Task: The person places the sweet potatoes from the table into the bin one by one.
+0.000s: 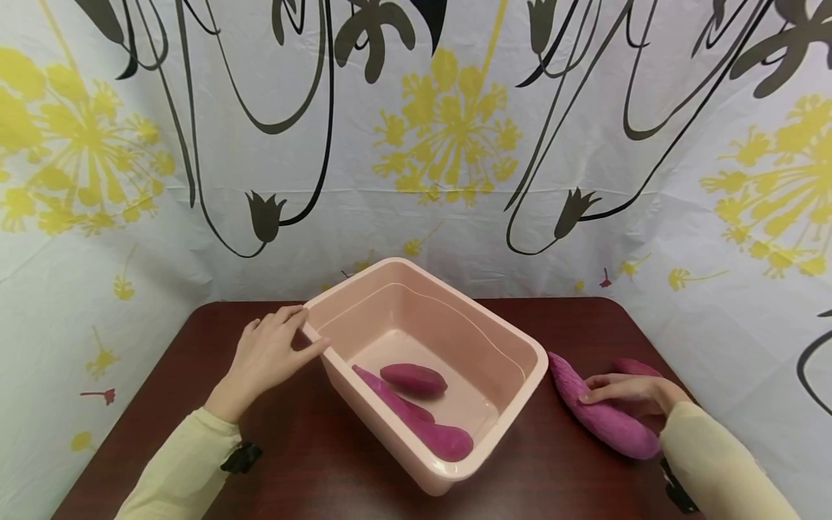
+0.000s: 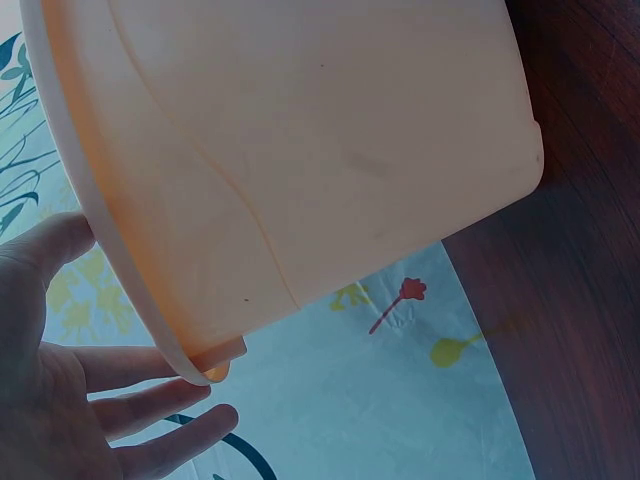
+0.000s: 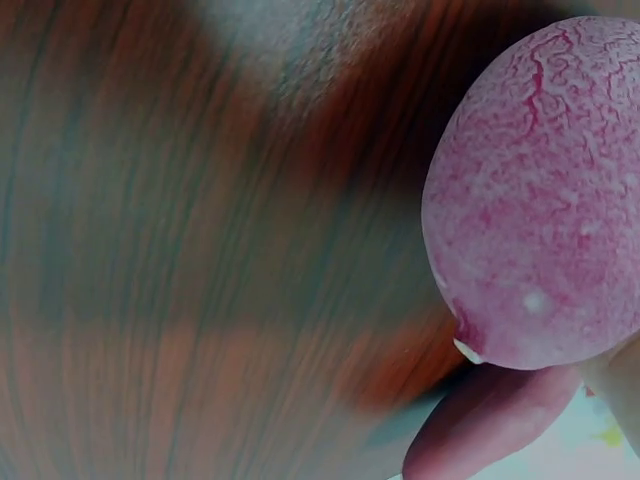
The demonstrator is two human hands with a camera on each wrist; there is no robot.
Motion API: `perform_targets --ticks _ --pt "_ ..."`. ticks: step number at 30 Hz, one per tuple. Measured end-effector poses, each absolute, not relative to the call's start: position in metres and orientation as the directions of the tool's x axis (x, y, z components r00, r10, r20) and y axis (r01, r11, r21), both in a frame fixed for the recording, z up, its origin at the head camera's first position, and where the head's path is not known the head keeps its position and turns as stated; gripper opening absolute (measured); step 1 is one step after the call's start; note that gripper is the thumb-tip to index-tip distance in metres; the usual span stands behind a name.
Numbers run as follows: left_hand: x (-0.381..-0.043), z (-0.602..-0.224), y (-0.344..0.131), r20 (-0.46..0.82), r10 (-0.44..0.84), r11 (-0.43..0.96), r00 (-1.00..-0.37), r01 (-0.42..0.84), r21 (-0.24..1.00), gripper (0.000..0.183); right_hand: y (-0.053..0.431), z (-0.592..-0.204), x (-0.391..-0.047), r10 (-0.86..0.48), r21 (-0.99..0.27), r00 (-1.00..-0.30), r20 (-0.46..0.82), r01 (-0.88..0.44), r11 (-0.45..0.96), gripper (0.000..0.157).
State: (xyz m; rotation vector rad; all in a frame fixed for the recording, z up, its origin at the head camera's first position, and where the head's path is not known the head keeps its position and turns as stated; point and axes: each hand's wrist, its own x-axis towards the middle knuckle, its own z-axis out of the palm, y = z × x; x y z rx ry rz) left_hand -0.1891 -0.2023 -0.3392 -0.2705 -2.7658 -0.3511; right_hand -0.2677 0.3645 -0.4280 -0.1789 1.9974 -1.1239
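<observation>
A pink plastic basin (image 1: pixel 468 332) stands at an angle on the table. My left hand (image 1: pixel 273 354) touches its left corner with spread fingers; in the left wrist view the thumb (image 2: pixel 70 238) meets the rim and the other fingers lie around the corner. To the right of the basin, my right hand (image 1: pixel 627 391) grips a large purple sweet potato (image 1: pixel 604 422) from above, thumb along its near side. Another sweet potato (image 1: pixel 635 367) lies just behind that hand, partly hidden. Inside the basin are a short sweet potato (image 1: pixel 414 379), a long one (image 1: pixel 448 437) and a partly covered one.
The dark red wooden table (image 1: pixel 286 462) has rounded back corners. A white sheet (image 1: pixel 448 238) with yellow and grey flower prints hangs behind it and along both sides.
</observation>
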Motion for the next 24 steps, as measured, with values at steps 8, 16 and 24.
perform_targets --ticks 8,16,24 --pt "-0.189 -0.34 -0.202 0.358 0.147 0.95 -0.922 0.232 0.207 0.066 0.351 -0.431 -0.269 -0.454 -0.747 -0.664 -0.595 0.247 0.617 0.044" --pt "-0.188 -0.338 -0.203 0.359 0.147 0.953 -0.922 0.23 0.2 0.066 0.346 -0.432 -0.27 -0.502 -0.782 -0.654 -0.566 0.234 0.578 0.042" --pt "-0.188 -0.338 -0.202 0.355 0.146 0.955 -0.923 0.226 0.194 0.066 0.343 -0.426 -0.269 -0.51 -0.783 -0.65 -0.564 0.224 0.58 0.051"
